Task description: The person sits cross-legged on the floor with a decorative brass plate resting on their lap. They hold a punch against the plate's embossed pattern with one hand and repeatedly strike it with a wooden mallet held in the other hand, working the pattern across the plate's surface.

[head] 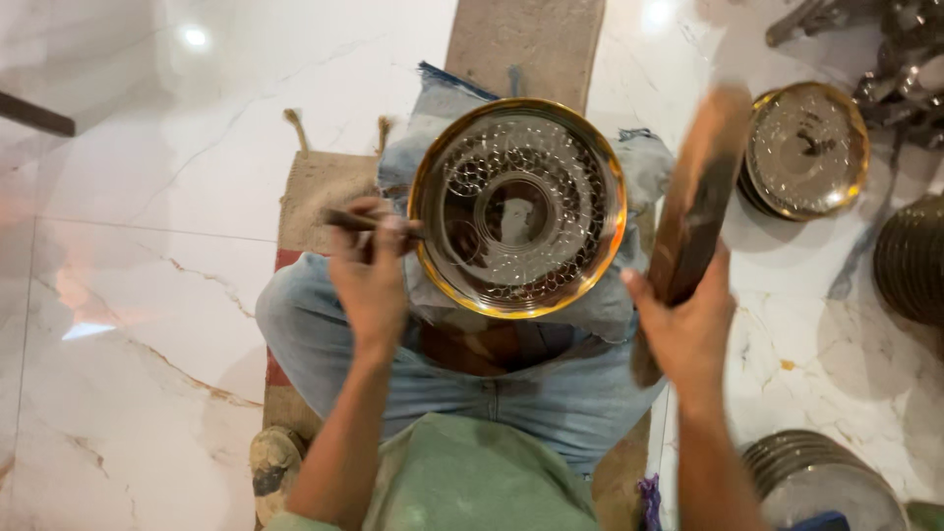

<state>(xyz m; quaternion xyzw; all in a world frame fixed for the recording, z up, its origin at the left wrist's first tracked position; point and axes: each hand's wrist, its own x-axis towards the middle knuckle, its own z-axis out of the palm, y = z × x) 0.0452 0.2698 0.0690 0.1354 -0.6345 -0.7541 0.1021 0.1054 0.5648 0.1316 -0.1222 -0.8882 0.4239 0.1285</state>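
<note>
Mid-engraving, the left hand (371, 277) grips a punch (366, 222) against a gold-rimmed plate (518, 206) while the right hand (685, 320) clutches a raised wooden mallet (696, 206), seemingly poised for a square strike.

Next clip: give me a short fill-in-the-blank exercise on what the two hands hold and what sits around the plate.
1. The left hand holds a thin punch against the rim of the round ____ plate.
2. The right hand grips a ____ mallet, raised beside the plate.
3. The plate rests on the person's ____.
4. The floor is white ____.

Missing words: metal; wooden; lap; marble
</note>
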